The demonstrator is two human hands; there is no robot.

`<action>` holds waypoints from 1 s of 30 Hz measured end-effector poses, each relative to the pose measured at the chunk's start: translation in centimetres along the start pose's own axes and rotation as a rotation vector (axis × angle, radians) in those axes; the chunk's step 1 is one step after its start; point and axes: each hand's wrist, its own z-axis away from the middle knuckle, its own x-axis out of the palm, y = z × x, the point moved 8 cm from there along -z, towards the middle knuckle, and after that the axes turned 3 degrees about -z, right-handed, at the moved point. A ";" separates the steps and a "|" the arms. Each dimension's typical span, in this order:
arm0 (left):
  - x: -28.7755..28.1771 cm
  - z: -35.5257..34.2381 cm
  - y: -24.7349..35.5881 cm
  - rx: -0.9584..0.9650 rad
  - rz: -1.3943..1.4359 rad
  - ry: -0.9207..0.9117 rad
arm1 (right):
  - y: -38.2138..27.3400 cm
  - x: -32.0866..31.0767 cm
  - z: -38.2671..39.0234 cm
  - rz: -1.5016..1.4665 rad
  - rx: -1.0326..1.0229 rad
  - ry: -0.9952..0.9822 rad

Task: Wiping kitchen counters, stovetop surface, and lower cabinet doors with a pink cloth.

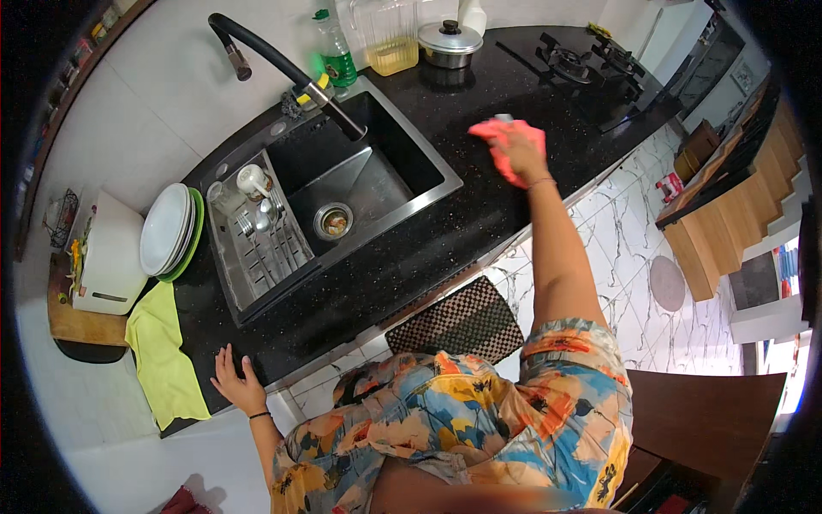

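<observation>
My right hand [521, 154] is closed on a coral-pink cloth [511, 137], pressed to the black speckled countertop [411, 231] to the right of the sink. A small pale bit shows at the cloth's far edge; I cannot make out what it is. My left hand [242, 385] rests with fingers spread on the counter's near edge, empty. Close to its left, a yellow-green cloth [164, 355] lies over the counter's corner. Between the hands is the black sink [372, 171], its drain basket [333, 221] in view.
A drying tray [244, 287] with cutlery, a white mug [253, 180] and a glass sits left of the basin. Stacked plates [167, 230] lean by a white box [111, 257]. Behind stand a green soap bottle [336, 60], a lidded pot [449, 43] and a gas hob [578, 64].
</observation>
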 end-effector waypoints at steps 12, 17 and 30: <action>0.1 -0.9 2.4 0.127 -0.034 -0.014 | -4.3 9.6 11.4 0.688 -0.093 0.493; 0.4 -0.4 2.9 0.276 -0.039 -0.172 | -17.9 24.7 19.8 0.578 -0.610 0.411; 0.4 0.7 4.4 0.571 -0.089 -0.154 | -7.3 22.1 23.6 0.242 -0.371 0.919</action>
